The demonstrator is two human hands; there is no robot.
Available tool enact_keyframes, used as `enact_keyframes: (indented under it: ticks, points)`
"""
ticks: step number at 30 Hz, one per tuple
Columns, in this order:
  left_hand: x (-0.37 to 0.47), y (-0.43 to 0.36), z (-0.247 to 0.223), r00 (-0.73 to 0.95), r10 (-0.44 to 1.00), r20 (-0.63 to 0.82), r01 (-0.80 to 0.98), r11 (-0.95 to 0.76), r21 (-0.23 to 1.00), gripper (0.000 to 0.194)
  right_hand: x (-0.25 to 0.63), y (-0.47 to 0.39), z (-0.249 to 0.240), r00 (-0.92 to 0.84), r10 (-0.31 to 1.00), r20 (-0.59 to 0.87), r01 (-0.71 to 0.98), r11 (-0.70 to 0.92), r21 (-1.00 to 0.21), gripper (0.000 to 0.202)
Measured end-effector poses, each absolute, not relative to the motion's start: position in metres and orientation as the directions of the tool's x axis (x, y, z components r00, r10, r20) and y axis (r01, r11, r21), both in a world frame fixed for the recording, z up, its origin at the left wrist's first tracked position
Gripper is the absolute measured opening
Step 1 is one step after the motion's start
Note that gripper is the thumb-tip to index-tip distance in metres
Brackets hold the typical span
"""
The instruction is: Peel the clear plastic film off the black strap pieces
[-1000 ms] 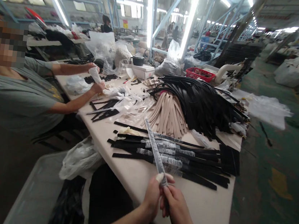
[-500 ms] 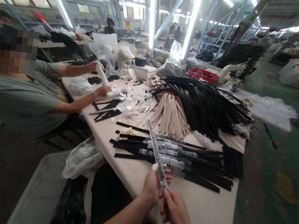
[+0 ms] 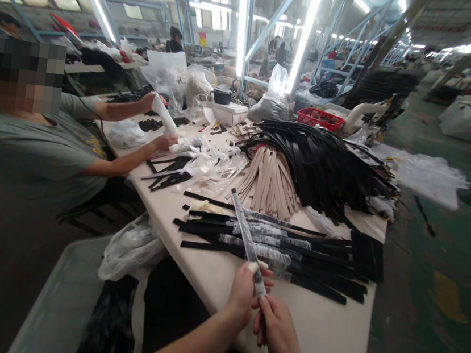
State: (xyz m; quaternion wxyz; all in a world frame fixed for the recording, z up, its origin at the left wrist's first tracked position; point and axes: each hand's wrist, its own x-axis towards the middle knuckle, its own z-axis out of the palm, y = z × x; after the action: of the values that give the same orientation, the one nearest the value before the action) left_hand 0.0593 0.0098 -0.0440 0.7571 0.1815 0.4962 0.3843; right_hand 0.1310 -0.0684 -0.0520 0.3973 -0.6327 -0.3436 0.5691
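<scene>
Counts: 2 own hands up, left hand (image 3: 242, 295) and right hand (image 3: 279, 331), both closed on 1 wrapped strap (image 3: 247, 238). On the table (image 3: 327, 337): 1 red basket (image 3: 320, 118), 1 white box (image 3: 226, 112), 1 tan strap pile (image 3: 266, 183), 1 black strap heap (image 3: 323, 164). 1 co-worker (image 3: 50, 148) seated on the left, 2 hands on 1 white roll (image 3: 163, 115); loose straps too many to count.

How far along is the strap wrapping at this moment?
Done: several black straps in clear plastic sleeves lie on the beige table. In hand: left hand and right hand grip one sleeved strap. Left: a large heap of bare black straps and tan straps.
</scene>
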Motion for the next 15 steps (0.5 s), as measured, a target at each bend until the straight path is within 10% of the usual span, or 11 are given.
enact_keyframes:
  ticks: [11,15]
  points:
    - [0.043,-0.021,-0.050,0.278,0.868,-0.413,-0.132,0.460,0.878,0.022,0.171,-0.035,-0.043,0.252,0.938,-0.237,0.268,-0.303,-0.914,0.047]
    - [0.037,-0.036,-0.063,0.436,0.821,-0.369,0.034,0.394,0.918,0.024,0.160,0.009,-0.035,0.061,0.944,-0.324,0.116,-0.329,-0.937,0.045]
